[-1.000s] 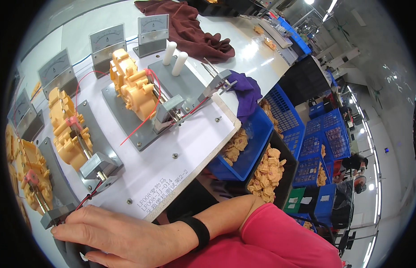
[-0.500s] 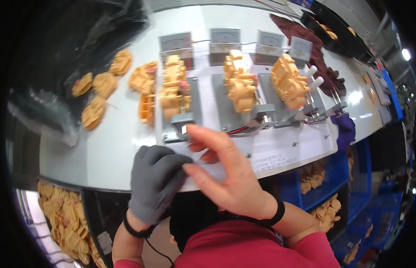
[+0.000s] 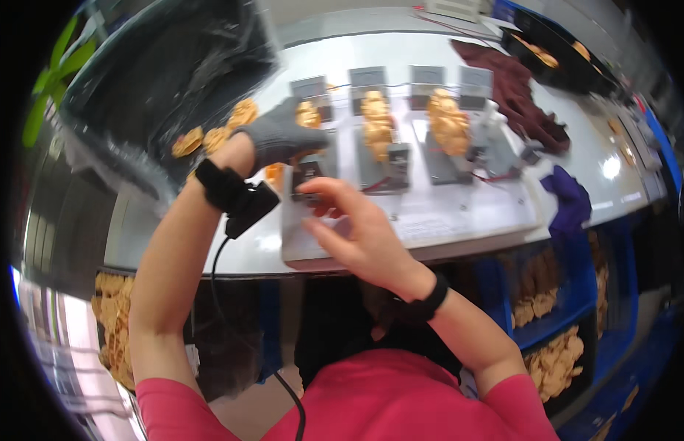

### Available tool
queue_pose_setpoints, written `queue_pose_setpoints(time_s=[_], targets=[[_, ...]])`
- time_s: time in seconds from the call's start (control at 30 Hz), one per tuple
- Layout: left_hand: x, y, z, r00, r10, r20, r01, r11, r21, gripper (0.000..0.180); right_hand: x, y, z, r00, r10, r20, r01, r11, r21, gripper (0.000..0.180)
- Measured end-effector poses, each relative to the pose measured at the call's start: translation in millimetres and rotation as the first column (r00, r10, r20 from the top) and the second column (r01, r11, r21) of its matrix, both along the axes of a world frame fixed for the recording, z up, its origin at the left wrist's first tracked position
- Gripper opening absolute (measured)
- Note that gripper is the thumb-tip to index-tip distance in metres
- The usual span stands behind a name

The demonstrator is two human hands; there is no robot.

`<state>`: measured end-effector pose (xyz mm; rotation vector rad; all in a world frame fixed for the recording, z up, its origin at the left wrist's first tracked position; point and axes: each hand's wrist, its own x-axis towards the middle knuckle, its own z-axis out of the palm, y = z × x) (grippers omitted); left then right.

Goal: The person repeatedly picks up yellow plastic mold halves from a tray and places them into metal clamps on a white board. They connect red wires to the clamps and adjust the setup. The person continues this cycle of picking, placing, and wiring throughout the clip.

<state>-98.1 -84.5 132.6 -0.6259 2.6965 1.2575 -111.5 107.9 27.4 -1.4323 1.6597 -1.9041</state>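
The gloved left hand (image 3: 283, 138), grip hidden, lies across the leftmost mounted tan casing (image 3: 308, 114), the right hand (image 3: 354, 224), thumb and fingers parted, on its near side by a grey block (image 3: 308, 173).

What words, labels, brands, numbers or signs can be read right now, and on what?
None readable.
White board: faint printed lines near its front edge, too blurred to read.
Upright meters behind the yellow plastic parts: dial markings too small and blurred to read.
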Motion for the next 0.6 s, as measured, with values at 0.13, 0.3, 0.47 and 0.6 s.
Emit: queue_pose_setpoints(time_s=[0.13,0.3,0.47,0.6], targets=[[-11,-45,-21,0.938,-0.025,-0.346,0.049,0.997,0.059,0.069,-2,-9,-13,0.995,-0.075,-0.066,0.063,0.985,-0.160,0.043],[59,6,77,0.898,0.051,-0.438,-0.017,0.997,0.080,0.040,10,-3,-10,0.993,-0.016,0.116,0.049,0.957,-0.285,0.060],[85,140,14,0.928,-0.323,-0.187,0.258,0.917,-0.305,0.061,5,110,-2,0.751,0.365,0.550,-0.151,0.906,-0.396,0.069],[79,195,-14,0.759,-0.627,-0.174,0.588,0.776,-0.231,0.071,-5,204,-40,0.731,0.025,0.682,-0.093,0.994,0.063,0.047]])
